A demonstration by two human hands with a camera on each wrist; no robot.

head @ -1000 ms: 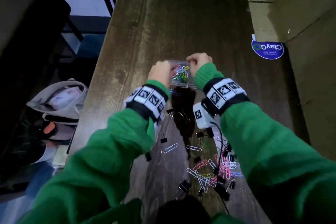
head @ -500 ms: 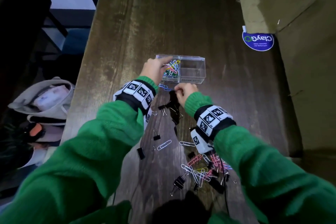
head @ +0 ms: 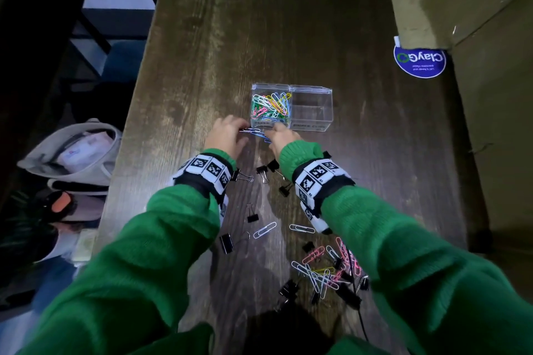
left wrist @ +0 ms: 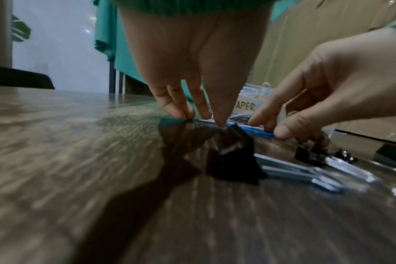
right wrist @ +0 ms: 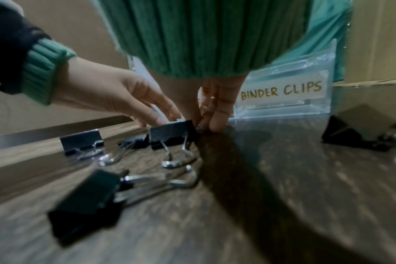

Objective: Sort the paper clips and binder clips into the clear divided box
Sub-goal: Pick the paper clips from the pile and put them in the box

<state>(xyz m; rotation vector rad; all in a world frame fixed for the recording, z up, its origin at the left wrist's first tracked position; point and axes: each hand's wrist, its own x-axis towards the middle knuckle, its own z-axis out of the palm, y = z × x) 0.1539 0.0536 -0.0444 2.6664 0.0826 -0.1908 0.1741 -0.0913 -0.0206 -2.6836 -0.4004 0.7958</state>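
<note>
The clear divided box [head: 327, 108] stands mid-table. Its left compartment holds several coloured paper clips [head: 271, 105]; the right one, labelled BINDER CLIPS [right wrist: 280, 91], shows nothing inside. Just in front of it lie blue paper clips [head: 255, 132]. My left hand [head: 243, 130] has its fingertips [left wrist: 203, 116] and thumb down on one of them. My right hand [head: 274, 131] pinches a blue clip [left wrist: 263, 133] between thumb and fingers at the table surface. Black binder clips [head: 262, 170] lie right behind both wrists.
More binder clips [head: 226, 242] and loose paper clips [head: 264, 230] are scattered nearer my body, with a tangled pile [head: 326, 272] under my right forearm. A cardboard box [head: 461, 8] lines the right side. A grey bag [head: 72, 153] sits beyond the table's left edge.
Both hands have come down from the box to the table just in front of it. The right hand moved from the binder clips to the blue paper clips.
</note>
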